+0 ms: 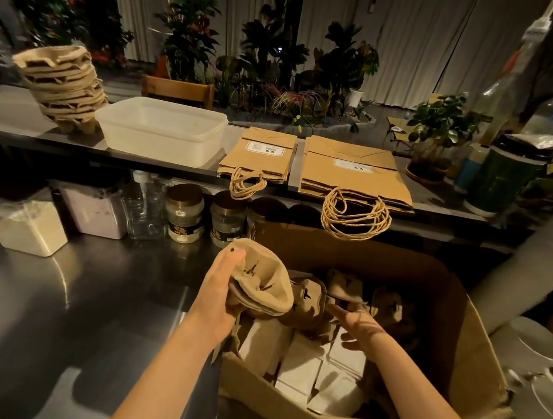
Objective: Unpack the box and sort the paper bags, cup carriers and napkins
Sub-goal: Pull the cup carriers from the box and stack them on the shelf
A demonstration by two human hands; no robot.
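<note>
Head view: two hands at the open cardboard box (454, 333), sorted stock on the ledge behind it.

The left hand (221, 289) has its fingers (237, 256) curled round a few nested cup carriers (259, 283), held over the box's left rim. The right hand (356, 325) reaches inside the box with fingers straight and spread, holding nothing, just beside more loose carriers (391, 308). White napkin packs (305, 367) lie in the box's bottom. Behind the box, on the raised ledge (10, 117), two piles of paper bags (351, 173) lie flat, handles hanging over the edge. Further left of the box stand a plastic tub (163, 131) and a carrier stack (63, 88). The box sits on the steel surface (50, 304).
</note>
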